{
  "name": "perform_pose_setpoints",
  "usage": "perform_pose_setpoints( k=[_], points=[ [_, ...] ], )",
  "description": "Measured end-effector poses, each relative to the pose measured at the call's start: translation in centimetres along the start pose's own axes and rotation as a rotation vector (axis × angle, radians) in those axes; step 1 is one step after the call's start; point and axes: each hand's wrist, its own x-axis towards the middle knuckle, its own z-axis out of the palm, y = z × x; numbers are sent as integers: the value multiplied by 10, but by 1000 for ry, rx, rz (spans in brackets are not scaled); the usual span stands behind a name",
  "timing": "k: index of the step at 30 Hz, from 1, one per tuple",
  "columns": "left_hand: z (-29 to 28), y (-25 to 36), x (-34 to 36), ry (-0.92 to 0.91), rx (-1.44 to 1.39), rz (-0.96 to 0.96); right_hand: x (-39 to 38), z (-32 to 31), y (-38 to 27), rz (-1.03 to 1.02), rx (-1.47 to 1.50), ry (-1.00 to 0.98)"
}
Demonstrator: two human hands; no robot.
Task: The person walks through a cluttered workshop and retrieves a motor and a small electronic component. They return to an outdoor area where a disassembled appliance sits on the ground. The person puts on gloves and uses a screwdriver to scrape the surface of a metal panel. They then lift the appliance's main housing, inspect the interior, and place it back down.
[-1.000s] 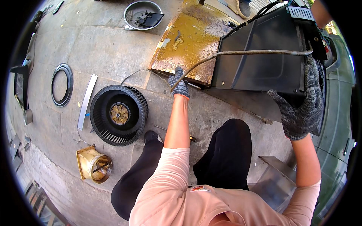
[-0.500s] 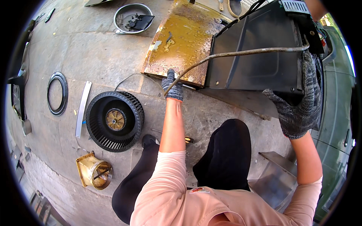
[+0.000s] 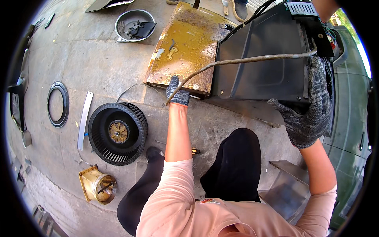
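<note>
A large metal appliance lies before me, with a black housing [image 3: 262, 67] on its right and a grease-stained, rusty yellow panel [image 3: 189, 45] on its left. My left hand [image 3: 177, 93], in a grey knit glove, grips the panel's near edge, thumb on top and the other fingers mostly hidden. A thin brown cord or rod [image 3: 252, 60] curves across the housing and passes over that glove. At the housing's near right corner, my right hand [image 3: 310, 112], also gloved, clasps the side with the thumb spread along the near face; its fingertips are partly hidden.
On the concrete floor to the left are a black blower wheel [image 3: 118, 133], a yellowed plastic duct collar [image 3: 98, 184], a black ring [image 3: 58, 104], a metal strip [image 3: 85, 120] and a metal bowl [image 3: 135, 27]. Another person's arm [image 3: 325, 8] is at upper right; a green vehicle [image 3: 349, 114] stands right.
The view has shifted slightly, so floor things on the left sit lower and the appliance a little further left. Both hands keep their places on the appliance.
</note>
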Motion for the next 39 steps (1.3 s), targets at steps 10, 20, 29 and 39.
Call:
perform_pose_setpoints(
  k=[10, 20, 29, 39],
  points=[
    [3, 1, 6, 69, -14, 13, -1, 0, -3, 7, 30, 20],
    [56, 1, -27, -18, 9, -31, 5, -5, -10, 21, 69, 32],
    [72, 0, -41, -5, 1, 21, 9, -5, -15, 19, 78, 36],
    [102, -7, -66, 62, -4, 23, 10, -9, -13, 21, 50, 33]
  ],
)
